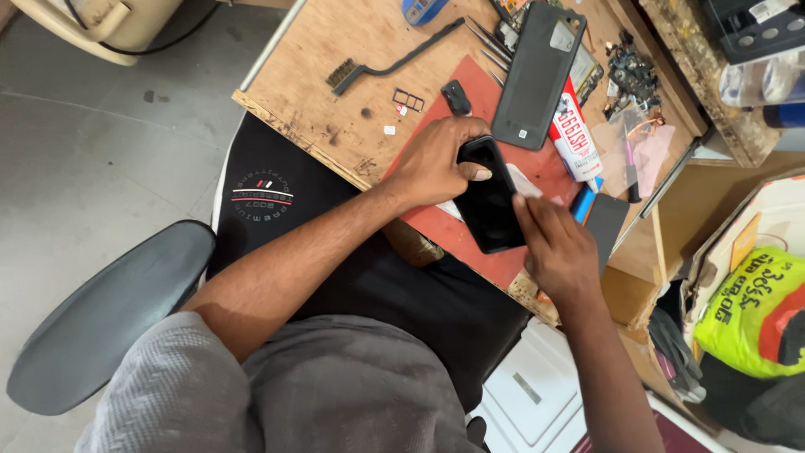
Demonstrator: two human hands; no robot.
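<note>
Both hands are on the same thing in the head view, the only view there is. Left hand (438,159) is wrapped over the top end of a black rectangular smartphone with a glossy dark screen (489,201), thumb lying across the glass near the upper edge and the other fingers curled behind it, so it's properly gripping it. Right hand (555,243) presses flat fingertips on the lower right edge of the phone; it looks more like a pinch or push along the side than a full grasp, and I can't tell whether anything thin sits under those fingers.

The phone lies at a slant on a red rubbery work mat (453,231) at the near edge of a scuffed plywood workbench (335,67), right above the person's lap.

What could go wrong, as I see it: the phone sits close to the bench edge, so a slip of either hand could send it off onto the lap or floor. Pushing hard on one side of the glass while the other end is clamped could flex or crack the screen. The red-and-white glue tube (573,134) is just beside it, and any stray adhesive could smear onto the glass. The dark grey plastic back cover (537,80) and the small black SIM tray (408,100) lie loose nearby and could get knocked by an elbow.

Pose: left forearm comes in diagonally from lower left, wrist bent down; right forearm rises from the bottom right, wrist fairly straight.
</note>
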